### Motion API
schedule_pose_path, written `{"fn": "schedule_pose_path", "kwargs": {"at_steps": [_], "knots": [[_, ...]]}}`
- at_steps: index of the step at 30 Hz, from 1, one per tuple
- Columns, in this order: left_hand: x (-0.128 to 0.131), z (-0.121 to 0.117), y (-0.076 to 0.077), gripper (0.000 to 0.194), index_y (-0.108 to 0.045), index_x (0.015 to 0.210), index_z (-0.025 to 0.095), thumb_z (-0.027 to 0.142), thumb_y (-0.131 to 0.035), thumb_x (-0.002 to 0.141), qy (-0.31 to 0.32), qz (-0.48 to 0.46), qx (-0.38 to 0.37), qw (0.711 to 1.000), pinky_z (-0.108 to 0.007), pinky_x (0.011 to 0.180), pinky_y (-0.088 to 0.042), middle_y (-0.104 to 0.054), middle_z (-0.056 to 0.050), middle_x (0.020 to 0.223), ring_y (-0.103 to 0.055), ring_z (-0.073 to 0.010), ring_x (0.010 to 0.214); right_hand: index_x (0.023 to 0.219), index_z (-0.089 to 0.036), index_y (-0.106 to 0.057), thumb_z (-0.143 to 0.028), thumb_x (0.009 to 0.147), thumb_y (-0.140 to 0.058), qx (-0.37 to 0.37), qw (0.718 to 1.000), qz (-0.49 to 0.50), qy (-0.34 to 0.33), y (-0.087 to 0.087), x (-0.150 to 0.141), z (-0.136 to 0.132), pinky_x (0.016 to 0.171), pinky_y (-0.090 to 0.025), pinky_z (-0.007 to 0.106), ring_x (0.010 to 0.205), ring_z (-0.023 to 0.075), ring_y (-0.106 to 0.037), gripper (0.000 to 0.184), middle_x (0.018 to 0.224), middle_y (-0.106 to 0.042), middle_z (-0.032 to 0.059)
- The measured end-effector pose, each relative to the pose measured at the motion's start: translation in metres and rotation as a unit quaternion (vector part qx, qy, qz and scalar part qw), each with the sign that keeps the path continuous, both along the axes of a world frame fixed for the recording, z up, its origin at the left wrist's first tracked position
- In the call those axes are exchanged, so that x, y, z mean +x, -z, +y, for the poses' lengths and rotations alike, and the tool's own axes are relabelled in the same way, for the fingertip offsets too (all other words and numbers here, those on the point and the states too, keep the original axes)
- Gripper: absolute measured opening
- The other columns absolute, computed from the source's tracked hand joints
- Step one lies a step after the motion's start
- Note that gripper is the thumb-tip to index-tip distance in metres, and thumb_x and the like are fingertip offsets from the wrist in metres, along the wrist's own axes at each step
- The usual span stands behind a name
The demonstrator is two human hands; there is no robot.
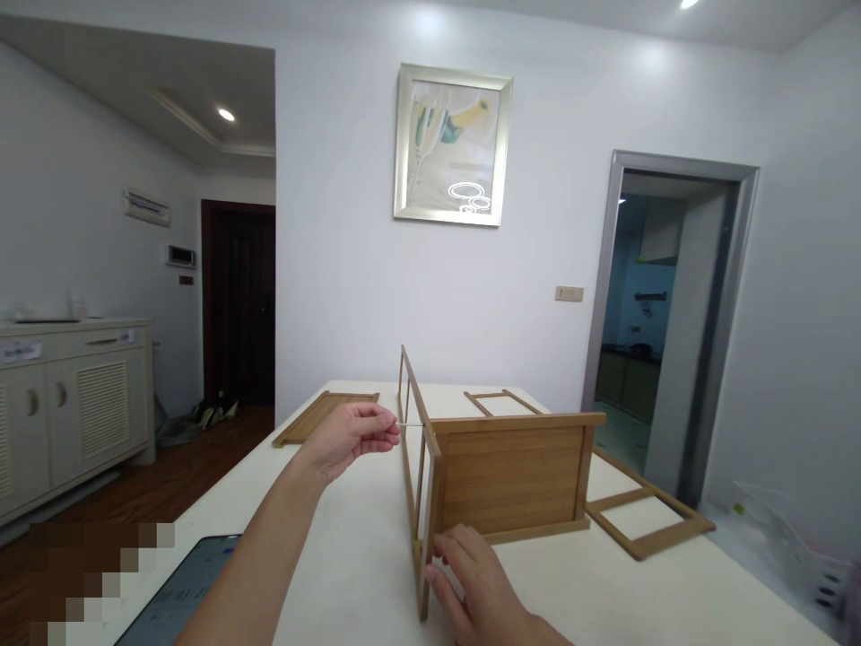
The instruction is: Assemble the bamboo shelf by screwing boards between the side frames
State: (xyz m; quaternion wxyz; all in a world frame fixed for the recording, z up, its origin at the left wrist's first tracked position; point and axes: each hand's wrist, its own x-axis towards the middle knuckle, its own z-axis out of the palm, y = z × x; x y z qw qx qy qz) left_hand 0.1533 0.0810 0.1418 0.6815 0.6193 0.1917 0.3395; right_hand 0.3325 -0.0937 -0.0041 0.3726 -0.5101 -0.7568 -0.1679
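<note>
One slatted wooden frame [430, 511] is standing upright on the white table [356, 547], meeting an upright wooden panel [511, 475] on its right. My left hand [350, 441] is pinching a thin rod [410, 424] between thumb and fingertips, its far end reaching the frame's top rail; whether the tip is sitting in a screw, I cannot tell. Holding the rod square to the rail and turning it gently is looking, to me, like the best guard against slipping. My right hand [471, 574] is gripping nothing; its fingers are bending loosely, slightly spread, touching the frame's near post. Steady bracing there should be helping the corner stay true. Farther out, a flat panel [323, 418] is lying at left, a small frame [479, 405] behind, a larger frame [673, 536] at right. Nearer me, a phone [171, 588] is resting beside my left forearm.
</note>
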Motion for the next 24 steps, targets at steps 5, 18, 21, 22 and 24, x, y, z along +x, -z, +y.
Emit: {"fn": "schedule_pose_path", "kwargs": {"at_steps": [5,18,21,22,24], "knots": [[-0.0008,-0.0010,-0.0012,0.027,-0.069,0.080,0.012,0.025,-0.086,0.064,0.000,0.004,0.017,1.000,-0.026,0.069,-0.058,-0.073,-0.008,0.079,-0.069,-0.0146,0.069,0.106,-0.020,-0.053,-0.019,0.093,-0.050,-0.004,1.000,-0.003,0.001,0.0006,0.0008,0.0005,0.070,-0.049,0.034,0.082,0.0209,-0.057,0.013,0.090,-0.061,0.0076],[-0.0027,-0.0034,-0.0009,0.034,-0.065,0.084,0.014,0.021,-0.087,0.060,-0.006,0.020,0.045,0.999,-0.028,0.071,-0.055,-0.071,-0.004,0.078,-0.068,-0.0153,0.073,0.108,-0.020,-0.052,-0.018,0.093,-0.051,-0.007,1.000,-0.003,-0.003,-0.0010,-0.0008,0.0003,0.071,-0.049,0.034,0.082,0.0212,-0.056,0.015,0.091,-0.061,0.0075],[-0.0034,-0.0038,-0.0013,0.033,-0.065,0.085,0.015,0.021,-0.086,0.060,-0.012,0.025,0.061,0.998,-0.029,0.072,-0.054,-0.071,-0.004,0.077,-0.068,-0.0161,0.076,0.108,-0.020,-0.052,-0.018,0.093,-0.050,-0.005,1.000,-0.002,-0.005,0.0004,-0.0004,0.0003,0.072,-0.048,0.034,0.081,0.0210,-0.056,0.015,0.090,-0.061,0.0072],[-0.0035,-0.0039,-0.0015,0.033,-0.065,0.085,0.015,0.022,-0.086,0.061,-0.014,0.026,0.067,0.997,-0.029,0.072,-0.054,-0.071,-0.004,0.077,-0.069,-0.0165,0.077,0.108,-0.020,-0.051,-0.018,0.093,-0.050,-0.005,1.000,-0.002,-0.006,0.0008,-0.0002,0.0005,0.072,-0.048,0.034,0.081,0.0210,-0.056,0.015,0.090,-0.061,0.0071],[-0.0034,-0.0040,-0.0017,0.032,-0.065,0.086,0.015,0.022,-0.085,0.062,-0.018,0.029,0.077,0.996,-0.029,0.072,-0.054,-0.071,-0.004,0.076,-0.069,-0.0174,0.079,0.108,-0.020,-0.051,-0.018,0.093,-0.049,-0.006,1.000,-0.002,-0.006,0.0012,0.0003,0.0010,0.073,-0.048,0.035,0.081,0.0210,-0.055,0.015,0.090,-0.061,0.0071]]}}
